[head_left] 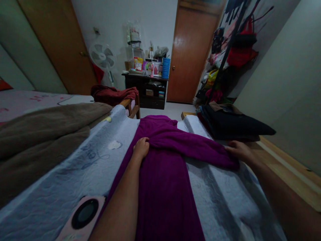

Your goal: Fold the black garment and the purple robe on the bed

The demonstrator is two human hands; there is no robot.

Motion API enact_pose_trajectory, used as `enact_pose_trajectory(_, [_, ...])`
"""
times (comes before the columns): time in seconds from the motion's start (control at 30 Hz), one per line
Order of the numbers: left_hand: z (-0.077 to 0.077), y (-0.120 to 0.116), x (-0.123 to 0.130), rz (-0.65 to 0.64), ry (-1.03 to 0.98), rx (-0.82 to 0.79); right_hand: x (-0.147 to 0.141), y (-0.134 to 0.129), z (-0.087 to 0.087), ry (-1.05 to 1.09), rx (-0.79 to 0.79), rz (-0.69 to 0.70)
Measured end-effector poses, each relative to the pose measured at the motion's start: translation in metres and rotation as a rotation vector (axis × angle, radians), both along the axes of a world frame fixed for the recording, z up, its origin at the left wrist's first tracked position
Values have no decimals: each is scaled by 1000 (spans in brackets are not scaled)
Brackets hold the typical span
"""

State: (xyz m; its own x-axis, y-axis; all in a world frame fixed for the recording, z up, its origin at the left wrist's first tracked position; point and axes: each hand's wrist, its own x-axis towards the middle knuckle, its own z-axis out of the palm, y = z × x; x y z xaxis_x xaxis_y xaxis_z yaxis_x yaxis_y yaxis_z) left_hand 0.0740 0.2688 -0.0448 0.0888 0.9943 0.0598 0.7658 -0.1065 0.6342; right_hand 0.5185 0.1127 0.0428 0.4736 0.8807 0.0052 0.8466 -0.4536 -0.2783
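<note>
A long purple garment [163, 180] lies on the pale blue bedding, its upper end at the far edge of the bed. One sleeve stretches out to the right. On the garment's upper left part rests my left hand [141, 147], its fingers curled closed on the fabric. At the right, my right hand [237, 150] pinches the sleeve near its cuff. The fingertips of both hands are partly hidden in the cloth.
A pink device with a dark round face [85, 214] lies at the lower left. A brown blanket [50, 130] covers the left side. Folded dark clothes [233, 122] are stacked at the right. Beyond the bed stand a dark cabinet [154, 100] and a white fan [102, 56].
</note>
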Motion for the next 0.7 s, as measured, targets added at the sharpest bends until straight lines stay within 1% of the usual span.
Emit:
enact_pose_trajectory(0.03, [0, 0, 0, 0, 5, 2, -8, 1, 0, -116, 13, 5])
enact_pose_trajectory(0.07, [0, 0, 1, 1, 9, 4, -19, 2, -1, -194, 35, 20])
enact_pose_trajectory(0.1, [0, 0, 1, 0, 12, 4, -32, 4, -2, -243, 63, 63])
enact_pose_trajectory(0.23, [2, -2, 1, -4, 19, -10, -88, 17, -14, -293, 127, 365])
enact_pose_trajectory(0.27, [3, -2, 1, -6, 19, -14, -99, 20, -18, -308, 104, 411])
enact_pose_trajectory(0.3, [3, -3, 1, -7, 18, -18, -108, 23, -22, -314, 50, 432])
enact_pose_trajectory(0.37, [4, -3, 0, -9, 11, -19, -121, 30, -28, -305, -124, 417])
enact_pose_trajectory(0.43, [4, -3, 1, -5, 6, -16, -131, 39, -28, -299, -231, 381])
enact_pose_trajectory(0.5, [3, -2, 1, 6, 6, -11, -144, 52, -26, -277, -208, 382])
enact_pose_trajectory(0.57, [2, -2, 1, 11, 8, -5, -163, 68, -26, -190, -121, 418])
enact_pose_trajectory(0.63, [1, -2, 1, 9, 5, 1, -184, 85, -33, -81, -57, 434])
enact_pose_trajectory(0.7, [2, -3, 1, 9, 2, -1, -201, 98, -47, -10, -17, 384])
